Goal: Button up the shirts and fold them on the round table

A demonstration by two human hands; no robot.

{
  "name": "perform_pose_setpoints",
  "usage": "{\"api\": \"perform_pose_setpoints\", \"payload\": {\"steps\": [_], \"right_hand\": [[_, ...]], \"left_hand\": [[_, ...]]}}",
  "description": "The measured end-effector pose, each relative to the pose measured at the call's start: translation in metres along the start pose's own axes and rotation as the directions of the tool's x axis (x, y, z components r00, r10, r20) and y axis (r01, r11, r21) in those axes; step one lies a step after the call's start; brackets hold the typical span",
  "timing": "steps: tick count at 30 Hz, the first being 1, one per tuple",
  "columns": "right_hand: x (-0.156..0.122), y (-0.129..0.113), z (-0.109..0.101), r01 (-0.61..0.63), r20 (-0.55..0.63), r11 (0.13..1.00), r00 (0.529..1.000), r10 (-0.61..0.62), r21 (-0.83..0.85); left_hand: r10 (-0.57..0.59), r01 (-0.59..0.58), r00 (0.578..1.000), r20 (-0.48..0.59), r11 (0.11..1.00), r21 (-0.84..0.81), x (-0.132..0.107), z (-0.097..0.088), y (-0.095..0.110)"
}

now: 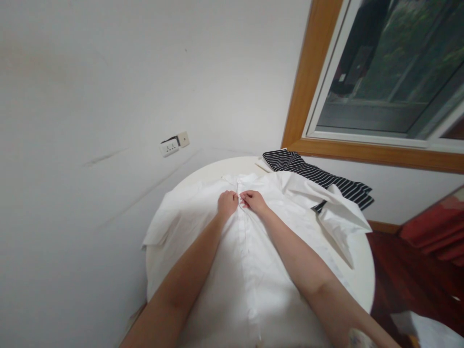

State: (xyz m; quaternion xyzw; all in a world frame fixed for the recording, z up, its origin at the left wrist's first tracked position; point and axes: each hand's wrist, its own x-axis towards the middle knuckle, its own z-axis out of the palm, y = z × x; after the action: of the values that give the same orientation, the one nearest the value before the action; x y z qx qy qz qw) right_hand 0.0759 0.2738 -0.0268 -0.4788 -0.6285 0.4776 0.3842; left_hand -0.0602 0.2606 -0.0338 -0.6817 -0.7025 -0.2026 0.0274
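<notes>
A white button-up shirt (203, 208) lies spread out on a round white table (203, 169), its collar toward the wall and its sleeves out to both sides. The front placket runs down the middle toward me. My left hand (228, 203) is closed on the left side of the placket, just below the collar. Close beside it, my right hand (253, 199) pinches the placket's other edge with thumb and forefinger. Any button between the fingertips is too small to make out.
A black-and-white striped garment (315, 174) lies at the table's back right, partly under the shirt's right sleeve. A wall with a socket (169, 147) stands behind, and a wood-framed window (297, 96) is at the right. Red cloth (438, 227) hangs at the far right.
</notes>
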Motion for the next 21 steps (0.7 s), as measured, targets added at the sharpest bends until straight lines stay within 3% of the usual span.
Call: {"api": "perform_pose_setpoints", "payload": {"steps": [4, 10, 21], "right_hand": [[0.0, -0.002, 0.005, -0.016, -0.068, 0.99, 0.998, 0.007, -0.141], [-0.008, -0.009, 0.01, 0.026, -0.189, 0.859, 0.972, -0.142, -0.512], [-0.008, -0.007, 0.009, 0.077, -0.162, 0.842, 0.968, -0.191, -0.534]], "left_hand": [[0.005, -0.005, 1.0, 0.003, 1.0, 0.023, 0.0, 0.001, 0.001], [0.014, -0.014, 1.0, 0.004, 1.0, 0.012, 0.001, 0.001, 0.0], [-0.02, 0.02, 1.0, 0.011, 1.0, -0.004, 0.0, 0.001, -0.001]]}}
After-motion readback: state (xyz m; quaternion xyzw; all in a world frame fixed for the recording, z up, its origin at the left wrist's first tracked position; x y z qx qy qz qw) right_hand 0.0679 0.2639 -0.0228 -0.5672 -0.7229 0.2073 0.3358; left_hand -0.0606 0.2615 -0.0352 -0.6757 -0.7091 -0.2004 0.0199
